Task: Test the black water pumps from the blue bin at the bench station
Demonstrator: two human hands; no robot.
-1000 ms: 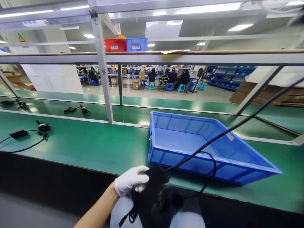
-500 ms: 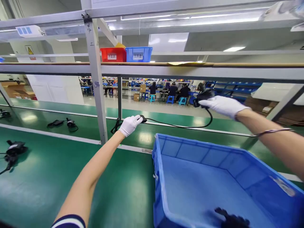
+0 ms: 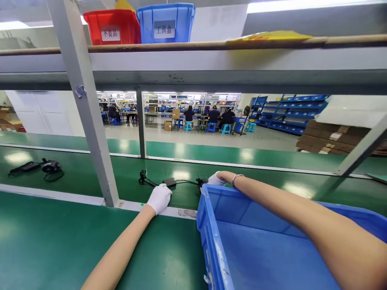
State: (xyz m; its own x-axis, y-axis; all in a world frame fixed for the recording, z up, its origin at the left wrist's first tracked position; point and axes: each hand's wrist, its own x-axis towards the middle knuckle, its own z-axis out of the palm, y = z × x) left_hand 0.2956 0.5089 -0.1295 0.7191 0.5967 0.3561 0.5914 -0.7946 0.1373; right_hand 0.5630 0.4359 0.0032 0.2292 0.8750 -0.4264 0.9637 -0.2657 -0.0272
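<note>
Over white strip (image 3: pixel 128 206), left hand (image 3: pixel 159 198) by adapter (image 3: pixel 169 182), right hand (image 3: pixel 216 179) beyond bin edge (image 3: pixel 216 241); fingers' grip unclear.

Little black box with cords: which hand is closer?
Left. The left hand is beside the black box; the right hand is farther off, by the blue crate.

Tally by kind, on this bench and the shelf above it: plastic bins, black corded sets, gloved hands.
Plastic bins: 3 (small red bin, small blue bin, large blue bin)
Black corded sets: 2 (nearer set, far-left set)
Gloved hands: 2 (left hand, right hand, partly hidden)
Total: 7
</note>
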